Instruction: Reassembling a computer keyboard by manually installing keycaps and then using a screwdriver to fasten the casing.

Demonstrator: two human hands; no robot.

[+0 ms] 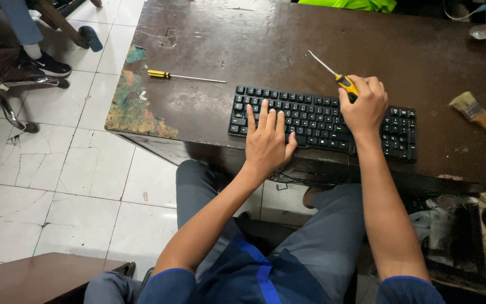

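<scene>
Keyboard [322, 121], black, lies near the front edge of the worn brown desk [288, 39], directly before the seated person. From the head camera, the left hand [268, 141] rests flat on the keys at the left part, fingers stretched and released, gripping nothing; I judge it presses the keyboard down so it does not slide. The right hand [365, 107] is clenched around the yellow-and-black handle of a screwdriver [338, 74], above the back edge of the keyboard at its right part. The thin metal shaft points up and to the left, away from the keys, so the tool is held and not yet applied.

A second yellow screwdriver [184, 76] lies alone on the desk, well apart to the left of the keyboard. A paintbrush [479, 118] with wooden handle lies at the right side of the desk. No container with visible contents can be told for certain here.
</scene>
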